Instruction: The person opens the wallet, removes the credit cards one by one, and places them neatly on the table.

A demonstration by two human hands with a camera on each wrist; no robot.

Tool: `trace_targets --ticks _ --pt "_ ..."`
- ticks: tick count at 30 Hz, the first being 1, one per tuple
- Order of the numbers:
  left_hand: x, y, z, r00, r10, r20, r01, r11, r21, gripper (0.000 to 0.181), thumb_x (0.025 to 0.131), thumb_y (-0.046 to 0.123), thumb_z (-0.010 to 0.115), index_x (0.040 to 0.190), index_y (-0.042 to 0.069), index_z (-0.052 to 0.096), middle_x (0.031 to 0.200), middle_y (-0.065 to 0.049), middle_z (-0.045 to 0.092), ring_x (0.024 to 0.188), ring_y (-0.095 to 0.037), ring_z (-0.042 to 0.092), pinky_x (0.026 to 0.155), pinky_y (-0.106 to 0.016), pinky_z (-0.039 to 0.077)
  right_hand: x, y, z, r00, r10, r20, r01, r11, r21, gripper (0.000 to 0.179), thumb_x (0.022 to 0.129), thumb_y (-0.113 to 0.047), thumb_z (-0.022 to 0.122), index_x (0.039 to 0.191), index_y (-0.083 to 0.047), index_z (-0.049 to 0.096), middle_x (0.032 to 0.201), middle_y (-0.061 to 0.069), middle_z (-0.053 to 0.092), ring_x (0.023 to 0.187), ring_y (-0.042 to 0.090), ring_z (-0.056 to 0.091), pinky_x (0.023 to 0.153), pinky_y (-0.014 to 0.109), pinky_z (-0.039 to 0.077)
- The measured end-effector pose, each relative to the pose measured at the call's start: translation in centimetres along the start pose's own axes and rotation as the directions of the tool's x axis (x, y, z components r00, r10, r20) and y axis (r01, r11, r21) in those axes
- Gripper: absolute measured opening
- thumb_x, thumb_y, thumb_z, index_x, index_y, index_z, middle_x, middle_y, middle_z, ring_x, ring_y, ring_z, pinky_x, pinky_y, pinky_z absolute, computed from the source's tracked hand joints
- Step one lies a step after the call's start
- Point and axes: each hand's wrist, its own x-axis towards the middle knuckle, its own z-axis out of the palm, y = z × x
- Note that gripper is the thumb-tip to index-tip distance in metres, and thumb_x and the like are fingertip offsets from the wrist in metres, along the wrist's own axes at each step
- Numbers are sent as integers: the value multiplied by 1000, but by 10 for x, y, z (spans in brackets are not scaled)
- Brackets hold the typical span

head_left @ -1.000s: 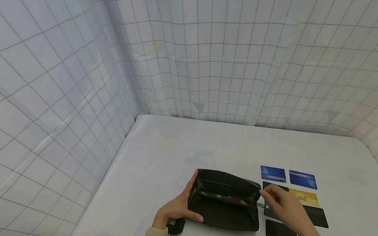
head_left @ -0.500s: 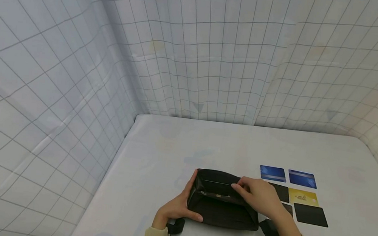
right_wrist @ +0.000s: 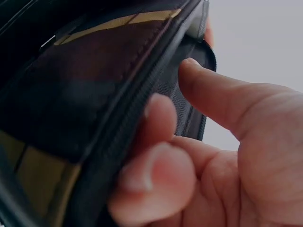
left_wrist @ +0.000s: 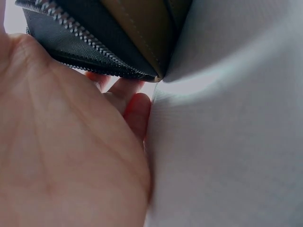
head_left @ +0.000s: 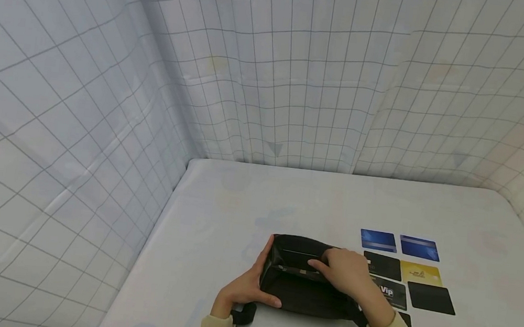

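Note:
A black zip-around wallet (head_left: 301, 296) lies spread open on the white table. My left hand (head_left: 245, 288) holds its left end, thumb along the front and fingers at the side and back. The left wrist view shows the zip teeth and a brown inner panel (left_wrist: 137, 28) above the palm. My right hand (head_left: 348, 272) reaches into the right part of the wallet. In the right wrist view its fingers (right_wrist: 156, 175) are bent beside the zipped divider (right_wrist: 137, 90), with the thumb standing apart. Nothing shows pinched between them.
Right of the wallet lie two blue cards (head_left: 379, 240), a gold card (head_left: 421, 274) and several black cards (head_left: 431, 298), one marked Vip (head_left: 394, 292). My right forearm partly covers the nearest ones. Grid-patterned white curtains (head_left: 298, 83) enclose the table (head_left: 220, 207).
My right hand has moved left, from above the cards at the wallet's right edge into the wallet. More of the black cards show now. The left hand and wallet stay put.

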Motion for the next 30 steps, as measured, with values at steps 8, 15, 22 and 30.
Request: trace_targets --ticks 8,15,22,30 --pt "0 2 1 1000 -6 4 6 1000 2 124 70 36 81 145 37 -18 152 14 -20 141 -19 -10 107 -61 14 2 -4 4 1000 6 3 -6 1000 -3 40 85 -46 61 58 -17 54 51 -3 44 47 12 42 45 26 30" --pt "1 1 1 1000 4 -2 -4 1000 -17 124 70 36 81 145 37 -18 152 12 -19 142 -19 -10 107 -61 13 4 -4 9 1000 -6 -16 6 1000 26 34 84 -45 63 66 -16 63 52 -6 46 49 11 43 46 27 33" --pt "-1 14 -1 1000 -8 2 8 1000 -13 124 71 33 81 145 36 -19 152 12 -20 141 -21 -10 107 -61 13 5 -3 12 1000 -9 -28 10 999 36 31 84 -45 63 72 -17 66 53 -8 48 48 9 43 46 28 34" --pt "-4 31 -2 1000 9 15 -9 999 -45 122 73 31 79 146 31 -19 153 5 -19 141 -26 -10 107 -62 12 7 -5 14 999 -7 -42 11 995 101 32 82 -49 64 73 -18 66 53 -9 49 47 8 43 44 26 34"
